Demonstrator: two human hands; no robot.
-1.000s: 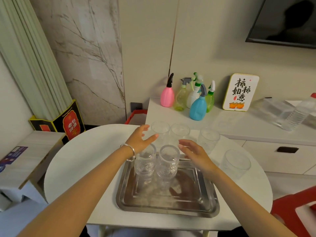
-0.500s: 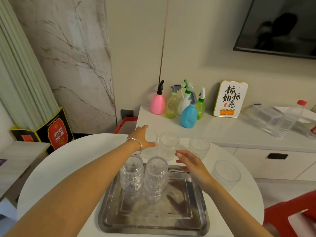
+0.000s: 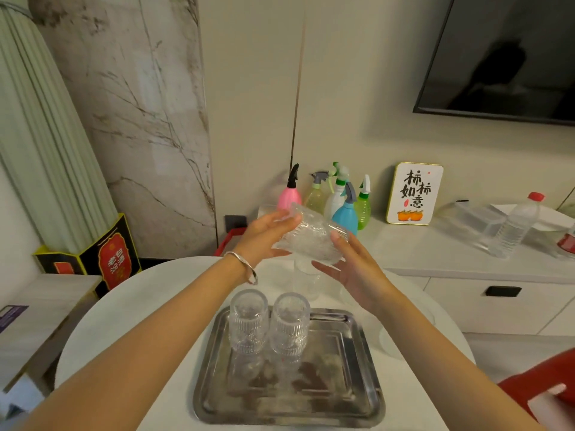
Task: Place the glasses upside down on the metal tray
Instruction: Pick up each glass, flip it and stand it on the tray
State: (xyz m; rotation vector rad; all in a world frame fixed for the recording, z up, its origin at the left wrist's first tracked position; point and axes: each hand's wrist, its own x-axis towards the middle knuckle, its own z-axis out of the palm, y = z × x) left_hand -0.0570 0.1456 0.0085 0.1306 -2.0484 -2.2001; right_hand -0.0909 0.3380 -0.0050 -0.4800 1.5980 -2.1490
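Ribbed clear glass (image 3: 306,241) tilted, gripped btwn left hand (image 3: 264,237) & right hand (image 3: 353,269), above shiny metal tray (image 3: 367,362).

Ribbed clear glass (image 3: 311,241), glossy reflective metal tray (image 3: 361,396), matt table (image 3: 130,321)

I see a round white table (image 3: 130,321) carrying a metal tray (image 3: 357,384) set toward its near edge, about midway across. Past the tray's far edge, a clear glass (image 3: 306,283) stands upright on the bare tabletop, partly hidden by a raised hand. Another clear glass (image 3: 392,340) stands just beside the tray's right edge, faint against the white surface.
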